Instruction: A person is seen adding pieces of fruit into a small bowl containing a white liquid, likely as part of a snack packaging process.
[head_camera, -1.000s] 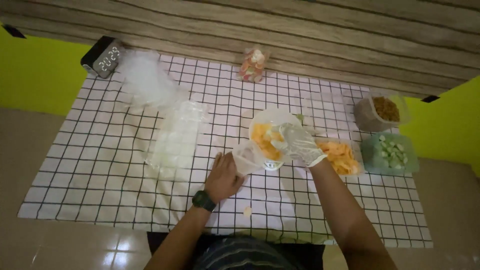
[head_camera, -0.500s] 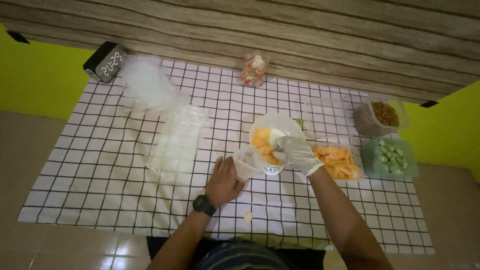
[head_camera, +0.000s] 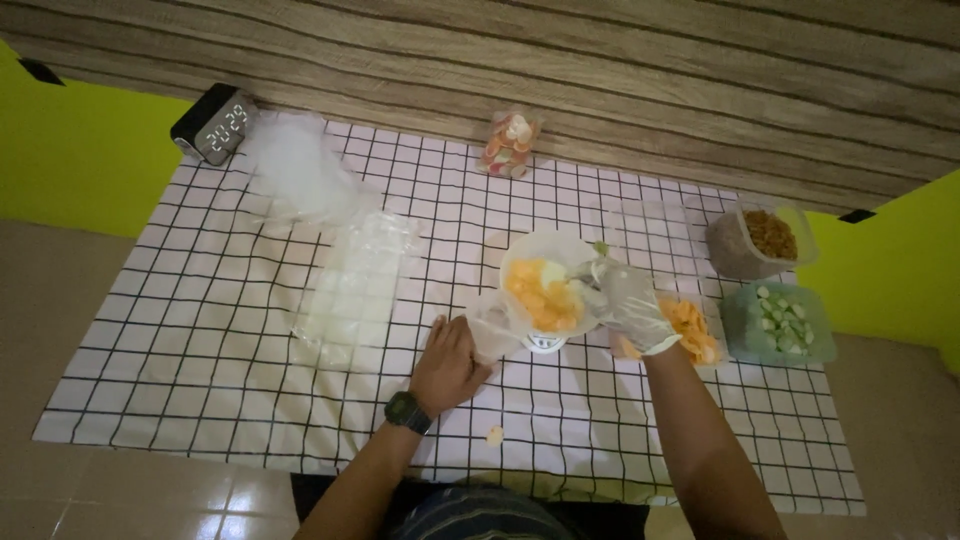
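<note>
My bare left hand (head_camera: 447, 362), with a dark watch on the wrist, holds a small clear plastic bag (head_camera: 490, 325) open against the near left side of a white bowl (head_camera: 540, 250). The bowl contains orange chips (head_camera: 540, 295) and stands on a small scale (head_camera: 543, 342). My right hand (head_camera: 630, 300) wears a thin clear glove and lies at the bowl's right rim, fingers pointing into it. Whether it grips anything is hidden by the glove and dim light.
Right of the bowl are a tub of orange chips (head_camera: 692, 330), a green tub of pale pieces (head_camera: 780, 320) and a tub of brown bits (head_camera: 765, 235). A filled snack bag (head_camera: 510, 140), a digital clock (head_camera: 215, 122) and clear plastic bags (head_camera: 350, 280) lie on the checked cloth. One loose chip (head_camera: 493, 435) lies near me.
My gloved right hand has moved from inside the bowl, near the bag's mouth, to the bowl's right rim. The left hand and bag have stayed in place.
</note>
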